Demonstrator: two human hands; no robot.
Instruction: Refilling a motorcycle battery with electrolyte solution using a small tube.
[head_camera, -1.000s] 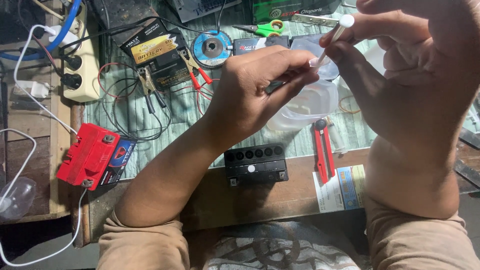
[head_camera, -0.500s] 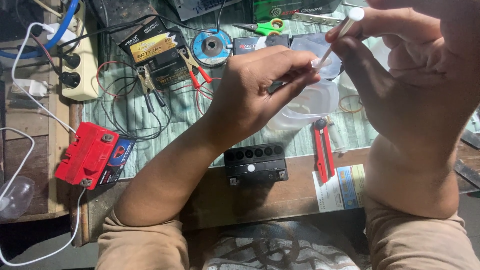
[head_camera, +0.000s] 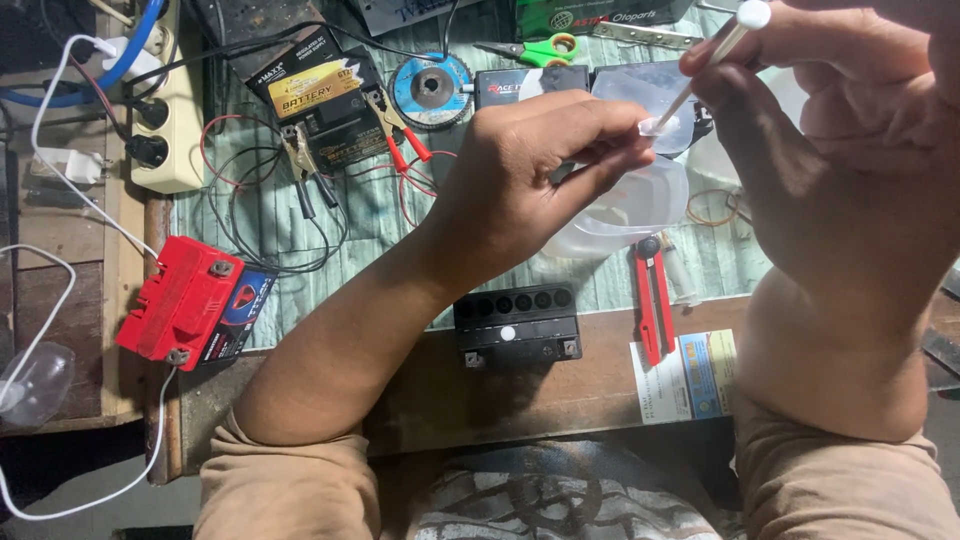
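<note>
My left hand (head_camera: 520, 175) is raised above the bench and pinches a small clear syringe barrel (head_camera: 655, 127) between thumb and fingers. My right hand (head_camera: 840, 150) grips the white plunger rod (head_camera: 715, 60) with its round white end at the top right, the rod's lower end sitting in the barrel. Below the hands stands a small black battery (head_camera: 515, 325) with a row of open filler holes, on the wooden bench edge. A clear plastic container (head_camera: 630, 215) lies just behind it, under my left hand.
A red utility knife (head_camera: 652, 300) and a printed card (head_camera: 690, 375) lie right of the black battery. A red battery (head_camera: 185, 305) sits at the left, a boxed battery (head_camera: 315, 100) with clamp leads, a grinding disc (head_camera: 432, 90), green scissors (head_camera: 535, 48) and a power strip (head_camera: 165, 120) behind.
My right hand has drawn the white plunger rod up and to the right, out of the barrel. The left hand has drifted slightly right with the barrel.
</note>
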